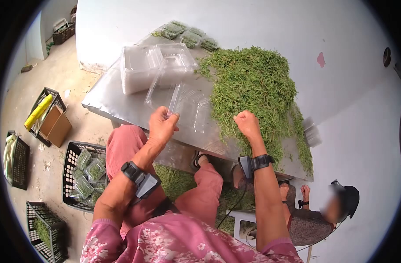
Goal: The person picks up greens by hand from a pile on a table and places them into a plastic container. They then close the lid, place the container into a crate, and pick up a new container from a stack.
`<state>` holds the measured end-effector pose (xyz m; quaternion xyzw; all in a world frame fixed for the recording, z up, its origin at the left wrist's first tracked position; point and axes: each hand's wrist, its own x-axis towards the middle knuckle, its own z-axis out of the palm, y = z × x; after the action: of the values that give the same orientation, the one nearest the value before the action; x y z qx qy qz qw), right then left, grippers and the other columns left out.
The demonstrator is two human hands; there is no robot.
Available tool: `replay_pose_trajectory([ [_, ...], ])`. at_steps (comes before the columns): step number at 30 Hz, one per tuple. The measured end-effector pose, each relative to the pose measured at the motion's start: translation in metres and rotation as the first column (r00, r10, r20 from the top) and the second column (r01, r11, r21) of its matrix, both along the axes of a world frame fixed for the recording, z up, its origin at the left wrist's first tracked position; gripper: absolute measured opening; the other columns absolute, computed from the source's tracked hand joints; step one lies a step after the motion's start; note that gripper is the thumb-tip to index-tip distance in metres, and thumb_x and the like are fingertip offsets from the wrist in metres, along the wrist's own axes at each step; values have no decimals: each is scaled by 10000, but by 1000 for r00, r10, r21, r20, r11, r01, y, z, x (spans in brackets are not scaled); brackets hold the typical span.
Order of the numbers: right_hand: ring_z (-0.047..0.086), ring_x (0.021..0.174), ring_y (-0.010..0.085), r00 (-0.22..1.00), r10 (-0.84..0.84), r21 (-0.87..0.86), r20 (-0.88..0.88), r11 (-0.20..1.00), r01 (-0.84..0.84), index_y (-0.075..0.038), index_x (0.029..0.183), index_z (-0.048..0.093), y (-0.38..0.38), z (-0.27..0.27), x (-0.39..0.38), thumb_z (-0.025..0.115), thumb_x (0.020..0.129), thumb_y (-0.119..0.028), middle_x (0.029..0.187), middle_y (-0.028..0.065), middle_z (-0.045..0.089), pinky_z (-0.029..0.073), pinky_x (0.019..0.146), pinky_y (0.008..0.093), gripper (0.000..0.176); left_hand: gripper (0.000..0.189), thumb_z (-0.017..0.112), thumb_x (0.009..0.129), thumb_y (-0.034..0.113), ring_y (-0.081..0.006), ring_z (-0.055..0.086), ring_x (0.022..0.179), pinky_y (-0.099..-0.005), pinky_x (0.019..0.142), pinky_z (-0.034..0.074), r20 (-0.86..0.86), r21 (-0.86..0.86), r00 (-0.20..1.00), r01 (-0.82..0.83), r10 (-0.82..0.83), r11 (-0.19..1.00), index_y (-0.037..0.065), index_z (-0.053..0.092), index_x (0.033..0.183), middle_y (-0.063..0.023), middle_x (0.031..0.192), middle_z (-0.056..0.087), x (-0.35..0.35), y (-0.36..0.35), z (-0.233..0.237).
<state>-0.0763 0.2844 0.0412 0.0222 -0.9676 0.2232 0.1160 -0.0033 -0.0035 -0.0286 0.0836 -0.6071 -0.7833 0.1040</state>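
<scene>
My left hand pinches the near edge of an opened clear plastic clamshell box, which lies on the metal table. Its lid leans up toward a tall stack of nested clear boxes. At the near left edge of a big heap of green leafy stems, my right hand is closed, the fingers curled in. Whatever it may hold is hidden. Several filled, closed boxes sit at the far edge of the table.
Left of my legs, a black crate holds several filled boxes. More crates stand on the floor, one with cardboard. Another person sits at the right. Loose greens lie under the table.
</scene>
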Motion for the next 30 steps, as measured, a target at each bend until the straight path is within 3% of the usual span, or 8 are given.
replay_pose_trajectory([
  [5, 671, 847, 296, 972, -159, 243, 175, 963, 114, 49, 1023, 643, -13, 3, -17, 781, 749, -374, 919, 211, 690, 523, 770, 390, 523, 208, 665, 873, 167, -122, 576, 510, -253, 434, 402, -7, 22, 999, 32, -32, 999, 67, 500, 794, -26, 662, 551, 5, 0, 2],
  [11, 634, 1052, 396, 992, -92, 294, 91, 954, 61, 72, 1203, 562, -27, -27, -27, 787, 724, -331, 1054, 276, 665, 491, 895, 454, 665, 218, 669, 844, 134, -124, 596, 537, -287, 487, 496, 36, 19, 999, 26, -26, 999, 2, 508, 781, -67, 684, 601, 6, -2, 5],
  [15, 697, 849, 302, 994, -31, 197, 106, 980, 9, 25, 1022, 661, -9, -40, -43, 745, 746, -202, 893, 192, 710, 532, 762, 369, 367, 235, 670, 841, 145, -135, 615, 537, -295, 494, 503, 48, -15, 999, 19, -18, 1000, -6, 501, 779, -76, 677, 607, 8, -3, 7],
  [18, 670, 679, 213, 998, 39, 61, -51, 998, -36, 34, 906, 672, 3, -32, -42, 712, 776, -137, 770, 122, 703, 517, 639, 317, 218, 241, 669, 837, 149, -140, 620, 536, -298, 497, 510, 47, -35, 999, 9, -8, 999, -10, 498, 776, -85, 675, 608, 6, -2, 3],
  [20, 621, 619, 156, 1000, 19, -70, -15, 997, -20, 23, 908, 674, 15, -25, -49, 699, 794, -113, 740, 74, 677, 486, 569, 295, 179, 243, 668, 835, 149, -140, 621, 535, -301, 497, 513, 49, -40, 999, 15, -13, 999, -11, 495, 781, -88, 673, 609, 5, -1, 2],
  [22, 517, 530, 73, 997, -20, -251, 75, 967, 38, 21, 952, 663, 3, 1, -37, 677, 832, -74, 678, -9, 600, 404, 455, 237, 154, 242, 667, 835, 147, -143, 624, 535, -301, 491, 513, 54, -42, 998, 17, -14, 999, -12, 492, 787, -90, 675, 610, 5, 0, 3],
  [25, 495, 507, 56, 989, 4, -496, 146, 866, 69, 36, 1015, 635, -17, 42, -16, 672, 844, -77, 652, -17, 573, 380, 428, 211, 208, 237, 665, 838, 141, -148, 631, 538, -295, 475, 509, 64, -37, 998, 21, -18, 999, -10, 486, 799, -91, 687, 614, 6, 2, 3],
  [30, 504, 507, 52, 976, 170, -667, 138, 744, -35, 88, 1092, 590, -40, 73, 2, 669, 857, -77, 681, 10, 573, 392, 432, 199, 298, 223, 655, 852, 131, -153, 649, 552, -278, 450, 509, 85, 1, 995, 51, -51, 999, -6, 481, 826, -97, 724, 621, 7, 3, 8],
])
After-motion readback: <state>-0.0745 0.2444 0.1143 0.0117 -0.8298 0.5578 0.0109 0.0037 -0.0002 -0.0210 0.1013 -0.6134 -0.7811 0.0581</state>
